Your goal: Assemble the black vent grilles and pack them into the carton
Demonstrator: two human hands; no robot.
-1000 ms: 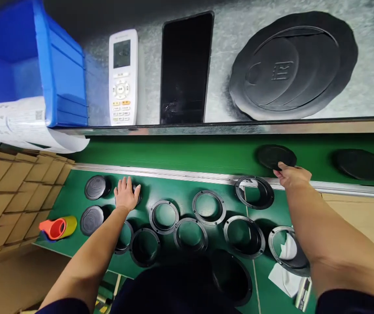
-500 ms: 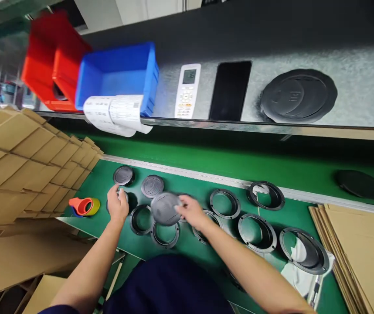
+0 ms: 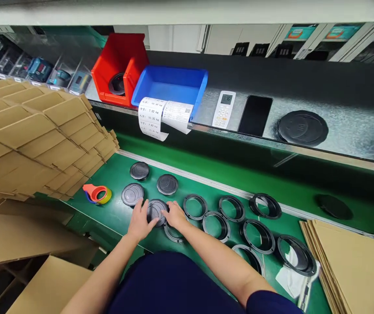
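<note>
A black round cover (image 3: 156,209) lies on a ring near the front of the green work surface (image 3: 118,174). My left hand (image 3: 139,220) presses its left side with fingers spread flat. My right hand (image 3: 175,214) presses its right side, fingers also flat. Three more covered discs sit just beyond: one (image 3: 132,193) at left, one (image 3: 167,184) in the middle, one (image 3: 139,170) farthest back. Several open black rings (image 3: 195,205) stretch in two rows to the right.
Stacked cardboard dividers (image 3: 26,131) fill the left; flat cardboard sheets (image 3: 350,261) lie at right. An orange tape dispenser (image 3: 96,193) sits left of the discs. A black disc (image 3: 333,206) rides the green conveyor. The shelf holds red and blue bins (image 3: 170,83), a remote, a phone and a large black disc (image 3: 302,127).
My right hand took a black cover from the conveyor, carried it left and set it down on a ring. Both hands now press on it. The view has pulled back and tilted up.
</note>
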